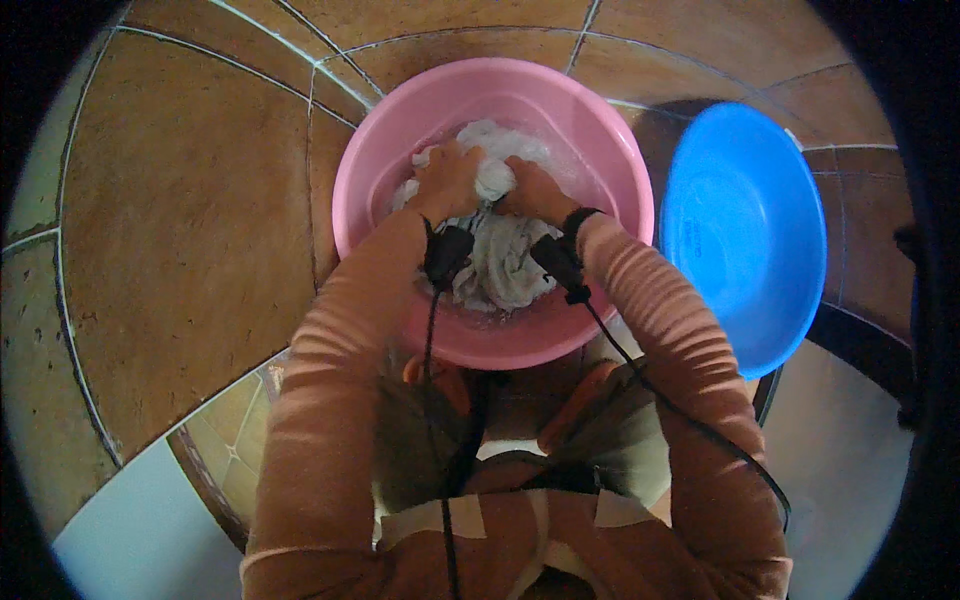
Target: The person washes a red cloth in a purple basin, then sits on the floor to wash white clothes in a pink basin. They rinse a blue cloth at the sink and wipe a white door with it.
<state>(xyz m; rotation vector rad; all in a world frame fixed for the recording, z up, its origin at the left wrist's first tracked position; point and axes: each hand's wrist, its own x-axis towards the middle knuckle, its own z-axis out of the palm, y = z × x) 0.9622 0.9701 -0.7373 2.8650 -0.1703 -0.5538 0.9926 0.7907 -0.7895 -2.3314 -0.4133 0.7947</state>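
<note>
A round pink plastic basin (626, 142) stands on the floor in front of me with sudsy water (574, 161) in it. My left hand (448, 180) grips a bunched wet white cloth (495, 178) inside the basin. From the other side my right hand (534, 189) holds the same cloth, and a wad of it bulges between the two hands. Nearer to me, a greyish part of the wet fabric (510, 262) lies twisted in the water; whether it is one piece with the white part I cannot tell. The fingertips are partly hidden by cloth and suds.
A blue plastic basin (750, 225) leans tilted right of the pink one, close to my right forearm. Black wrist devices (448, 253) trail cables (697, 424) along my arms. Brown floor tiles (195, 165) surround the basins. My knees and orange footwear (442, 382) are just below the pink basin.
</note>
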